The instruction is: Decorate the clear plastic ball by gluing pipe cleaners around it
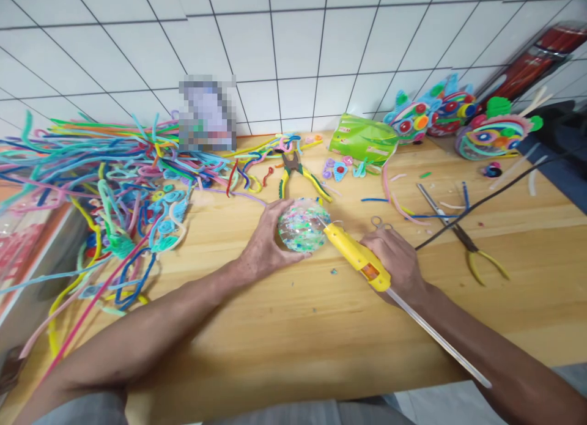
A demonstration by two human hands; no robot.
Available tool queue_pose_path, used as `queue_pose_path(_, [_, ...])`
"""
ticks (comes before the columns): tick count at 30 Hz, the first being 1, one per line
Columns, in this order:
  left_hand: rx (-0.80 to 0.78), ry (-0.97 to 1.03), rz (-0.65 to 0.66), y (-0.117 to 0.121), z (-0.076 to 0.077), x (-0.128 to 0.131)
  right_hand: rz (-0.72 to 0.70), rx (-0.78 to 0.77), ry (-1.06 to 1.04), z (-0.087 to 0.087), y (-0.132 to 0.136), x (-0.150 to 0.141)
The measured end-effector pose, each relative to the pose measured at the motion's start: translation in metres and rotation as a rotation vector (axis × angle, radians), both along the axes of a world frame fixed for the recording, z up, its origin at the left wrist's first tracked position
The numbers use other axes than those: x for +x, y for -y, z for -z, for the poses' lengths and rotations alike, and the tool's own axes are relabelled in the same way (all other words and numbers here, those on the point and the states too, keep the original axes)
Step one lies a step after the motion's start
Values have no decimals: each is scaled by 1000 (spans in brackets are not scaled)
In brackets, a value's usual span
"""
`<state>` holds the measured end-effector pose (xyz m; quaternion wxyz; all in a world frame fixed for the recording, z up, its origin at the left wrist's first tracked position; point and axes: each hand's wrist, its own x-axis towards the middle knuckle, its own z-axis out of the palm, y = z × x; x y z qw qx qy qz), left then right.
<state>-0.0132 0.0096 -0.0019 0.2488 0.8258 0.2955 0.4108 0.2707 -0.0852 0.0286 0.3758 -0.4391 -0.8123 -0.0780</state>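
A clear round ball [302, 226] with bits of many colours in it sits at the middle of the wooden table. My left hand [270, 238] is closed around its left side, thumb low and fingers behind. My right hand [394, 257] grips a yellow glue gun [353, 254], with a long clear glue stick [440, 336] sticking out of its back. The gun's nozzle is at the ball's upper right side; whether it touches I cannot tell. Just behind the ball lie pliers [300, 175] with yellow and green handles.
Colourful pipe cleaners [114, 150] heap up at the left. A green packet [362, 140] and several decorated balls [488, 134] stand along the tiled wall. Scissors [381, 223] and yellow-handled pliers [474, 247] lie at the right, where a black cord [481, 202] crosses the table.
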Motion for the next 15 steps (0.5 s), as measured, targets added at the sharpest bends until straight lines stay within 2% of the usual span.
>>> queue_pose_path(6, [-26,36,-10,1,3,0,25,8,9,-1,-1,-1])
queue_pose_path(15, [-167,68,-54,1,4,0,84,15,-62,6,-6,11])
